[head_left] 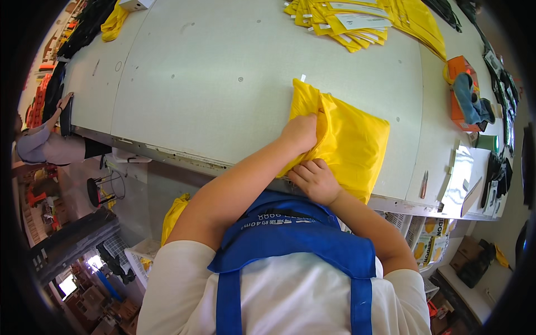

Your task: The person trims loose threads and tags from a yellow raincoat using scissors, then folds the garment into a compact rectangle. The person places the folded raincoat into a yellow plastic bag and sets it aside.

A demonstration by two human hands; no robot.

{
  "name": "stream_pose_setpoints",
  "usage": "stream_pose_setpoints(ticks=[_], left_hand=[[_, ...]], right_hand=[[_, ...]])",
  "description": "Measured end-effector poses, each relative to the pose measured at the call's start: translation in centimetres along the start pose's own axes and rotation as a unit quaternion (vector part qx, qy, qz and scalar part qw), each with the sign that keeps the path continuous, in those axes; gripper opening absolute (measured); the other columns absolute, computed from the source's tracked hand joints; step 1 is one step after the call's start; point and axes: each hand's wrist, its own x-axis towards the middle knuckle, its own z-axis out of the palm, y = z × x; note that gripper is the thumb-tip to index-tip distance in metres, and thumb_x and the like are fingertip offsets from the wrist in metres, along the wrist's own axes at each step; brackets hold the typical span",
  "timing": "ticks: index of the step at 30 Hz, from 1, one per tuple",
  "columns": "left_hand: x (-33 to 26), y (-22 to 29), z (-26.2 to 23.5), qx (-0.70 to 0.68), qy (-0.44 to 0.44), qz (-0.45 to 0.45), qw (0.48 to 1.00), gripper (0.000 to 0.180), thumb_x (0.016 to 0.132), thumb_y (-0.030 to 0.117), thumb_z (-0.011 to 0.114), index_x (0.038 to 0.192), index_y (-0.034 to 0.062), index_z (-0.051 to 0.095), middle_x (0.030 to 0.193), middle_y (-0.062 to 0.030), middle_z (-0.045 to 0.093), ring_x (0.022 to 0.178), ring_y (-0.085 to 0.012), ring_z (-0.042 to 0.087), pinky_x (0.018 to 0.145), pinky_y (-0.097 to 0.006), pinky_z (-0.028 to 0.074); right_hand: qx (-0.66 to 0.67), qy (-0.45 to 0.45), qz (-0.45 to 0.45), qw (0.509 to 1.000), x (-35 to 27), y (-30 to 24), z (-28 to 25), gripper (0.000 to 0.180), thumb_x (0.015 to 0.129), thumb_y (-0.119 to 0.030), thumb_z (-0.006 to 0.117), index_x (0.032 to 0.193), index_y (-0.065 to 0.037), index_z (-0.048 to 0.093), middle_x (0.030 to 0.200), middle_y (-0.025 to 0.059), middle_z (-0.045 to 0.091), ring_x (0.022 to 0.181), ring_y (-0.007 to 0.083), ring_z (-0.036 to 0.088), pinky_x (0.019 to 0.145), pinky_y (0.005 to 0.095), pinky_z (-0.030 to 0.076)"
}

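Note:
A puffy, shiny yellow fabric bag [357, 142] lies at the near edge of the worktable, with a small white tag at its far left corner. My left hand [300, 134] is closed at the bag's slit-like opening; its fingertips are tucked into the fold and partly hidden. Closer to me, my right hand [317, 181] grips the bag's near left edge with curled fingers. What fills the bag cannot be seen.
The pale worktable [184, 84] extends far and left. Flat yellow pieces with white labels [357, 22] are piled at its far side. An orange box [462, 92] with a blue-grey cloth stands right. A co-worker [47, 145] is at the left end.

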Motion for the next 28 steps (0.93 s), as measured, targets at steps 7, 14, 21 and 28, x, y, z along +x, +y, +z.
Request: stream_pose_setpoints(ticks=[7, 14, 21, 28], left_hand=[[-0.1, -0.4, -0.1, -0.008, 0.004, 0.006, 1.0, 0.02, 0.073, 0.004, 0.055, 0.093, -0.0002, 0.054, 0.083, -0.0243, 0.064, 0.081, -0.041, 0.062, 0.072, -0.047, 0.049], [-2.9, -2.4, -0.9, -0.157, 0.123, 0.052, 0.979, 0.015, 0.082, 0.014, 0.06, 0.093, 0.0061, 0.055, 0.079, -0.0174, 0.064, 0.075, -0.0383, 0.062, 0.065, -0.043, 0.049], [-11.2, -3.2, 0.8, 0.041, 0.198, 0.098, 0.974, 0.015, 0.08, 0.016, 0.063, 0.074, 0.0033, 0.057, 0.069, -0.0118, 0.059, 0.065, -0.029, 0.059, 0.057, -0.039, 0.048], [-10.9, -4.4, 2.6, 0.013, 0.133, 0.106, 0.985, 0.015, 0.075, 0.017, 0.067, 0.076, 0.0051, 0.058, 0.074, -0.0135, 0.061, 0.071, -0.0327, 0.061, 0.064, -0.042, 0.05]], right_hand=[[0.062, -0.006, 0.021, 0.998, -0.3, 0.3, 0.2, 0.015, 0.073, -0.014, 0.06, 0.087, -0.011, 0.061, 0.087, 0.0027, 0.058, 0.083, 0.0204, 0.055, 0.073, 0.0321, 0.041], [0.064, 0.078, 0.222, 0.97, 3.2, 0.5, -2.6, 0.012, 0.074, -0.008, 0.065, 0.083, -0.009, 0.058, 0.085, 0.0063, 0.06, 0.089, 0.0251, 0.056, 0.079, 0.0359, 0.039], [0.085, 0.055, 0.22, 0.97, 4.0, -0.7, -1.2, 0.011, 0.076, -0.007, 0.064, 0.085, -0.007, 0.057, 0.089, 0.0095, 0.06, 0.1, 0.0273, 0.055, 0.085, 0.0388, 0.038], [-0.017, 0.067, 0.367, 0.928, 7.4, 6.4, 0.2, 0.008, 0.08, -0.011, 0.06, 0.087, -0.011, 0.057, 0.095, 0.0095, 0.055, 0.095, 0.0302, 0.05, 0.082, 0.0434, 0.035]])
